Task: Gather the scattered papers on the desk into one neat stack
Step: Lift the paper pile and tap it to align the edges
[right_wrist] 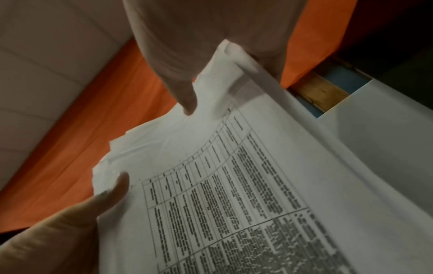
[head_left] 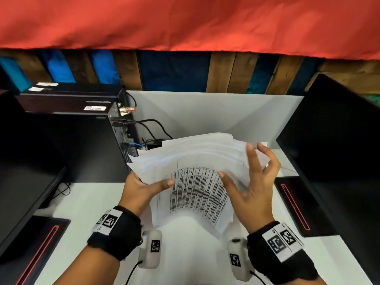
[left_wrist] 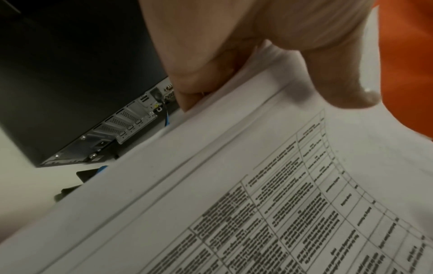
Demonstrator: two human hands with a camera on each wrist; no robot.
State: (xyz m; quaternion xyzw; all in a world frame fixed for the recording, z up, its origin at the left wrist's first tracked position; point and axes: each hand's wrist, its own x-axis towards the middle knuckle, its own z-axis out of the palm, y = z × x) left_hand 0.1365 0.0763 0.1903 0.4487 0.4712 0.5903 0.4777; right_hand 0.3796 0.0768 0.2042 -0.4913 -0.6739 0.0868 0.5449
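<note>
At 9 o'clock in the head view a dark monitor (head_left: 26,177) leans over the white desk (head_left: 185,256), its flat black base (head_left: 35,243) edged with a red line at 8 o'clock. Behind it, toward 10 o'clock, sits a black computer tower (head_left: 82,145) with its rear ports and cables (head_left: 152,128) facing the middle; the left wrist view shows the same tower (left_wrist: 77,77) and its metal back panel just beyond the paper's edge. A white partition (head_left: 205,112) closes the desk at 12 o'clock, with wood and blue boards (head_left: 174,70) and a red cloth (head_left: 185,21) above. At 3 o'clock a second black monitor (head_left: 333,153) stands with its own red-lined base (head_left: 296,204), close beside the right hand.

The papers (head_left: 197,169) are at the centre, lifted off the desk in a loose, fanned bundle whose edges do not line up; the top sheet carries a printed table and sags toward the person.

The left hand (head_left: 141,190) grips the bundle's left edge, thumb on top pointing toward 3 o'clock and fingers underneath; the left wrist view shows the thumb (left_wrist: 328,74) pressed on the top sheet. The right hand (head_left: 253,190) is on the bundle's right side, thumb resting on the printed sheet and fingers spread and loosely bent by the far corner; it touches the sheets but whether it grasps them I cannot tell. Both wrists wear black bands with coded tags.
</note>
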